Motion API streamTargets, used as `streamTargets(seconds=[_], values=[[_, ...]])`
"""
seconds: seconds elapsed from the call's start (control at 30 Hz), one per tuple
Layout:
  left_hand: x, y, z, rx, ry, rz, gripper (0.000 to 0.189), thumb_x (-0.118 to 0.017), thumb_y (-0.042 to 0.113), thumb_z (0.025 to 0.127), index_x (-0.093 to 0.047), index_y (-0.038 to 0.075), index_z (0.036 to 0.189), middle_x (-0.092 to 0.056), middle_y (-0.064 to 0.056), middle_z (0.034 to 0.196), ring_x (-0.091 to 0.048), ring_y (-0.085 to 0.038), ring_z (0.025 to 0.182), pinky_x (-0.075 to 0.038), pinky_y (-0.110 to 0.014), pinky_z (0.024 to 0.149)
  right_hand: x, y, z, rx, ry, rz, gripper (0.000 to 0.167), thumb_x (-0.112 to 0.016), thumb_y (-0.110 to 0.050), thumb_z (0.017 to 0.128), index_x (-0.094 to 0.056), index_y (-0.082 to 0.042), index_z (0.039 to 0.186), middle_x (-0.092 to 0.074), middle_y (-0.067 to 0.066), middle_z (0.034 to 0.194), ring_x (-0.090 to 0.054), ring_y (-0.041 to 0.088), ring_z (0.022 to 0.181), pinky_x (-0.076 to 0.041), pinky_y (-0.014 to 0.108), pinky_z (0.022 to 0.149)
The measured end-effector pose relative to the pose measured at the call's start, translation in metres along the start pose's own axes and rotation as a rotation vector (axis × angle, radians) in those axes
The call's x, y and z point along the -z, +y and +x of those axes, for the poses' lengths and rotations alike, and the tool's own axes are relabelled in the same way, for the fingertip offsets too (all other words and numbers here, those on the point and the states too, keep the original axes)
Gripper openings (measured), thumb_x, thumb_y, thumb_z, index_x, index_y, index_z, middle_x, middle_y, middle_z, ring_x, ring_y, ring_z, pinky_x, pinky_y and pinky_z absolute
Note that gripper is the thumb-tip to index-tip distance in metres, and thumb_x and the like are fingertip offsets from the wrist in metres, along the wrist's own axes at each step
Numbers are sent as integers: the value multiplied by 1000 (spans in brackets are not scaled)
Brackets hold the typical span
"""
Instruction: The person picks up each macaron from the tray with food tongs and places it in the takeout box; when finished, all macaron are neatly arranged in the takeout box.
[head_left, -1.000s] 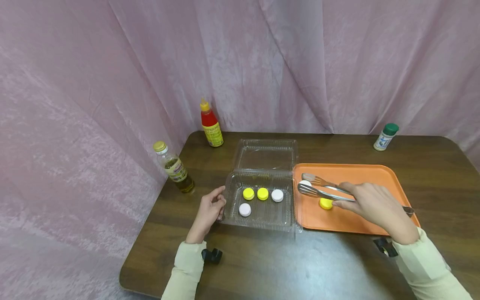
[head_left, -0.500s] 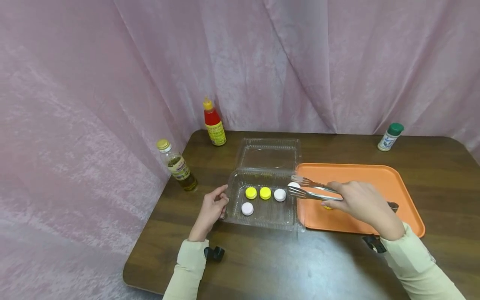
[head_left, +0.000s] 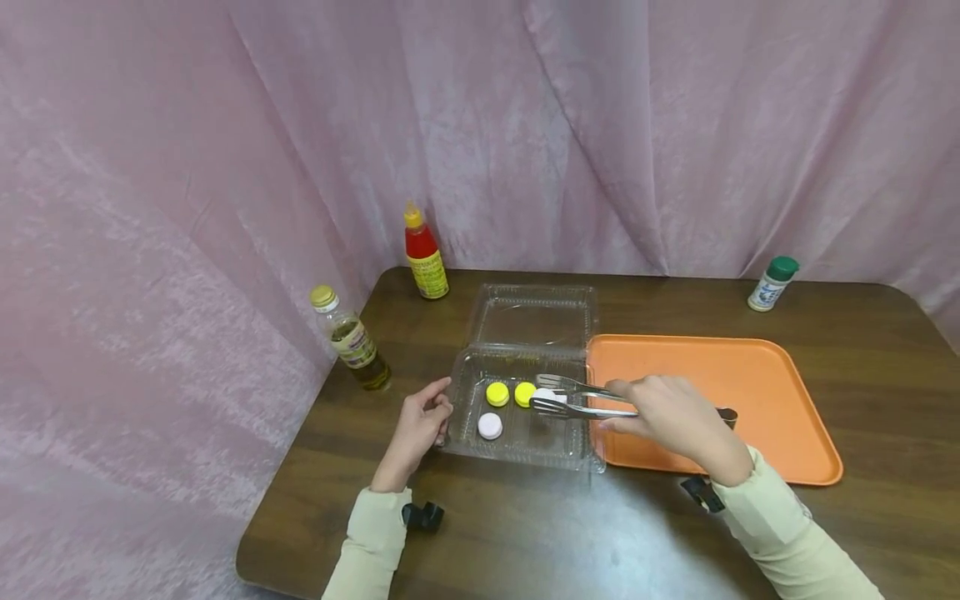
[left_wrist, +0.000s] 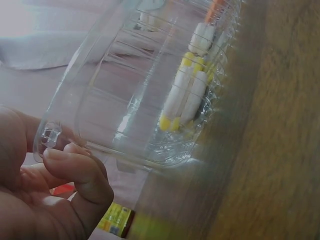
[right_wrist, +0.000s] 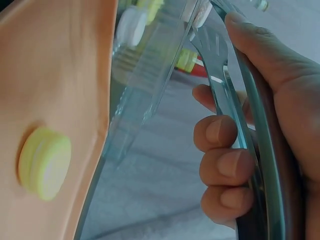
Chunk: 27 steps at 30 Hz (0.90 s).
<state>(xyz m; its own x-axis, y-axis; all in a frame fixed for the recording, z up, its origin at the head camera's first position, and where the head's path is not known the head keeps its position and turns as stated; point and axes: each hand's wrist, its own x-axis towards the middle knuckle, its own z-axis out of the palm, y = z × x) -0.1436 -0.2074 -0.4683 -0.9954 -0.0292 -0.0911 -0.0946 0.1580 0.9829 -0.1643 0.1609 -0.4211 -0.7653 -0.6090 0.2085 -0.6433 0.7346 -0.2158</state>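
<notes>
My left hand [head_left: 418, 427] pinches the left rim of a clear plastic clamshell container [head_left: 517, 454], which stands with its lid folded back. In the left wrist view, thumb and fingers close on a corner of the container [left_wrist: 82, 145]. My right hand [head_left: 671, 417] grips metal tongs [head_left: 600, 412], whose slotted ends hold a white macaron [right_wrist: 202, 14] over the container. Inside lie two yellow macarons, one left [head_left: 497, 394] and one right [head_left: 524, 394], and a white macaron [head_left: 490, 426] in front. Another white macaron [right_wrist: 131, 26] is mostly hidden behind the tongs in the head view.
An orange tray [head_left: 757, 400] adjoins the container's right side; a yellow macaron [right_wrist: 45, 162] lies on it, hidden by my right hand from above. An oil bottle [head_left: 352, 340] and a red sauce bottle [head_left: 426, 254] stand left. A green-capped shaker [head_left: 772, 283] is back right.
My right hand has carried the tongs with the white macaron leftward from the tray to over the container. The left hand keeps its place at the rim.
</notes>
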Motion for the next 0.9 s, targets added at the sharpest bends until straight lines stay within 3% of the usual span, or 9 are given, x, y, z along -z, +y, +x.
streamTargets(seconds=[0.23,0.33,0.43,0.6,0.73,0.9], values=[[4,-5,1,13,-5,17,49,-50,-9,95,-45,-11,144,-48,-5,88,-42,-13,56,-37,-20,42,-10,-12,12,56,-9,11,40,-78,-48,83,-72,-12,99,-41,-14,54,-35,4,45,-31,25,40],[5,-6,1,4,1,19,49,-51,-8,95,-48,-8,144,-48,-5,88,-43,-11,56,-37,-20,42,-13,-17,15,60,-26,13,39,-80,-47,81,-72,-13,99,-55,-13,59,-42,3,46,-33,24,41],[5,-6,1,-9,7,17,49,-52,-8,94,-50,-7,143,-48,-6,88,-43,-11,55,-37,-20,42,-14,-22,18,62,-58,8,41,-80,-46,81,-73,-12,103,-59,-13,62,-45,3,47,-35,24,41],[4,-6,2,-22,1,4,49,-52,-9,94,-50,-7,143,-49,-6,88,-43,-11,55,-37,-20,41,-16,-28,24,74,-88,-13,35,-81,-44,82,-70,-13,94,-42,-13,56,-37,4,47,-31,25,41],[2,-7,3,-28,-9,5,48,-52,-7,96,-50,-6,143,-49,-6,89,-43,-11,55,-37,-20,42,-17,-30,26,85,-88,-56,35,-82,-44,80,-64,-15,85,-40,-11,55,-36,6,46,-30,26,40],[2,-8,2,-23,-1,9,47,-52,-7,96,-49,-8,143,-49,-6,89,-43,-12,55,-37,-20,42,-20,-31,27,95,-107,-104,40,-83,-46,78,-67,-11,90,-42,-9,55,-39,8,47,-35,27,40]])
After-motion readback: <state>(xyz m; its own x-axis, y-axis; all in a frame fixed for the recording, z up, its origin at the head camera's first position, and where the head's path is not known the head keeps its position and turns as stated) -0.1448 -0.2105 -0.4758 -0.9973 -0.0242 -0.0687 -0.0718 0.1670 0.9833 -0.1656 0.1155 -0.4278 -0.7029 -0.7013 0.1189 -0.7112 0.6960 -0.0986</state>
